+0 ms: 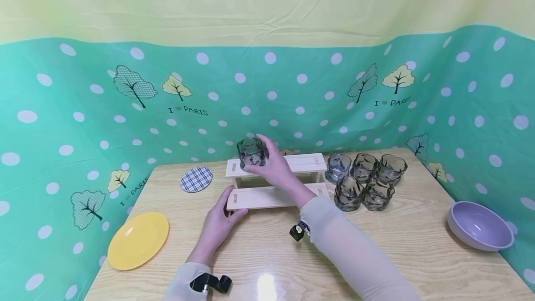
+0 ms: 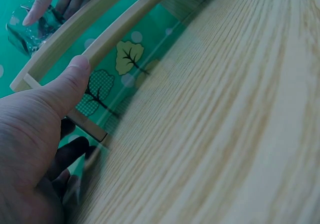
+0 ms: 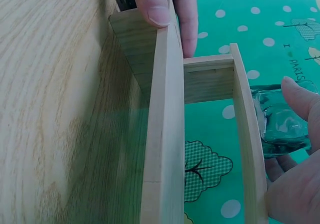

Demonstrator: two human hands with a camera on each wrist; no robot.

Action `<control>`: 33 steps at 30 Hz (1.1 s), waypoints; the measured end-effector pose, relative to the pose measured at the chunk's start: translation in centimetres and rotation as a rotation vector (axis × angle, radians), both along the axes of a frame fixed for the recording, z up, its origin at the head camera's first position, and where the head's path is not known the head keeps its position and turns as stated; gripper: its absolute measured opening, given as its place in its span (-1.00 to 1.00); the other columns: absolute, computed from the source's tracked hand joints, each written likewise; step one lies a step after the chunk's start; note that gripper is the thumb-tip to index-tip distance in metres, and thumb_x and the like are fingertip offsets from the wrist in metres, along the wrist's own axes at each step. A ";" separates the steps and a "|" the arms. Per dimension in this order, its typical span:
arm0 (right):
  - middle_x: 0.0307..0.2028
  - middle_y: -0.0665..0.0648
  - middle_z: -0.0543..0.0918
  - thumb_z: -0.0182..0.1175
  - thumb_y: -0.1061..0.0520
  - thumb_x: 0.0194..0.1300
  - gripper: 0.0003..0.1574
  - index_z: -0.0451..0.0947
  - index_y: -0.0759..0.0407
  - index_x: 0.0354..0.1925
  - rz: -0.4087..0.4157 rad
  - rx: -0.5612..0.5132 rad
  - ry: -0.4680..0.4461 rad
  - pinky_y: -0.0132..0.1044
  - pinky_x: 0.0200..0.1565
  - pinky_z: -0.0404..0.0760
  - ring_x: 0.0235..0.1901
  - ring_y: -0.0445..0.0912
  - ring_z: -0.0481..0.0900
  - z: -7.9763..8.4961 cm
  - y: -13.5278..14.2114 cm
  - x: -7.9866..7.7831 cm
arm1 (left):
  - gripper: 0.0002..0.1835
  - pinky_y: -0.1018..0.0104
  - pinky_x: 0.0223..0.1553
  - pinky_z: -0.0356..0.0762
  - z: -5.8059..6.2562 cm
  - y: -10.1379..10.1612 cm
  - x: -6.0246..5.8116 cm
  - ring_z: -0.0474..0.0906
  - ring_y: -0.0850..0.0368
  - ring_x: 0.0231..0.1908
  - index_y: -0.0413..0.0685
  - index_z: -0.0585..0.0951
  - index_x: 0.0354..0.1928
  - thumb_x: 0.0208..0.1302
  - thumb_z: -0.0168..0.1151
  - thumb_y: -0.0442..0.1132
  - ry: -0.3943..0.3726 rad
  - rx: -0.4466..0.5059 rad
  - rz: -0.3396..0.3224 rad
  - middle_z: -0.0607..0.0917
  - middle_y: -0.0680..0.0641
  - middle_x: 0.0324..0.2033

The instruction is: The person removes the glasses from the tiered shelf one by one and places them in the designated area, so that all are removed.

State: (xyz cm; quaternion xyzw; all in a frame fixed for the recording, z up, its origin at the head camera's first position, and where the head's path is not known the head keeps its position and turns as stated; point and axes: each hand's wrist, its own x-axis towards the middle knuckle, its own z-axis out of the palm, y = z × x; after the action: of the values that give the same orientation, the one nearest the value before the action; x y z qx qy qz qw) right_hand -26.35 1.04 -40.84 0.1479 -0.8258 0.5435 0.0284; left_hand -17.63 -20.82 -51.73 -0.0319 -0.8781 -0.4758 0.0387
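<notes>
A two-tier wooden rack [image 1: 267, 197] stands toward the back of the table. My right hand [image 1: 277, 164] grips a smoky faceted glass [image 1: 251, 153] at the left end of its upper tier. In the right wrist view the base of this glass [image 3: 282, 121] meets the upper board, thumb on one side and fingers on the other. My left hand [image 1: 219, 222] holds the left end of the lower tier. Its thumb lies on the front edge of the board, while its other fingers [image 2: 70, 156] are at the side panel, partly in shadow.
Several matching glasses [image 1: 364, 167] stand grouped close to the rack's right end. A checked round coaster [image 1: 196, 179] lies to the left of the rack. A yellow plate [image 1: 139, 240] is at the table's left edge, and a purple bowl [image 1: 480, 225] at the right edge. A polka-dot cloth [image 1: 267, 92] hangs behind.
</notes>
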 end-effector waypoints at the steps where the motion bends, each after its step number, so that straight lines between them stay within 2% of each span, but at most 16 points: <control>1: 0.69 0.11 0.24 0.69 0.00 0.27 0.36 0.09 -0.26 0.76 -0.003 0.004 -0.002 0.24 0.57 0.32 0.63 0.20 0.26 0.0 0.0 0.0 | 0.02 -0.19 0.58 0.32 0.0 0.0 0.0 0.39 -0.22 0.56 0.21 0.25 0.75 0.37 0.60 0.03 0.001 -0.001 -0.001 0.51 -0.19 0.55; 7: 0.70 0.10 0.23 0.69 -0.04 0.28 0.34 0.11 -0.25 0.76 -0.012 0.011 -0.015 0.29 0.56 0.34 0.62 0.22 0.26 0.3 0.0 0.1 | 0.03 -0.20 0.58 0.32 0.1 -0.1 0.0 0.38 -0.23 0.56 0.22 0.25 0.75 0.37 0.60 0.06 0.001 0.000 -0.002 0.51 -0.19 0.55; 19: 0.63 0.13 0.35 0.61 -0.08 0.37 0.20 0.16 -0.23 0.73 -0.004 0.010 0.000 0.12 0.57 0.38 0.58 0.17 0.35 0.3 0.0 0.0 | 0.02 -0.17 0.59 0.31 0.2 -0.2 -0.1 0.38 -0.21 0.57 0.20 0.25 0.75 0.37 0.59 0.05 0.002 0.012 -0.006 0.51 -0.18 0.56; 33: 0.57 0.17 0.43 0.61 -0.04 0.38 0.18 0.17 -0.21 0.73 -0.001 -0.014 -0.006 0.04 0.57 0.40 0.56 0.17 0.40 0.1 0.0 0.1 | 0.02 -0.17 0.59 0.30 0.1 0.0 0.0 0.37 -0.21 0.57 0.19 0.25 0.75 0.38 0.59 0.05 -0.006 0.019 -0.009 0.50 -0.19 0.56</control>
State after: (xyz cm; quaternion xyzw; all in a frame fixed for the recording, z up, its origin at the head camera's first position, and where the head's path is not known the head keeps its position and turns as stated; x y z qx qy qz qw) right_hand -26.24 1.04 -40.76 0.1457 -0.8220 0.5498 0.0272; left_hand -17.58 -20.86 -51.58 -0.0343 -0.8736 -0.4842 0.0342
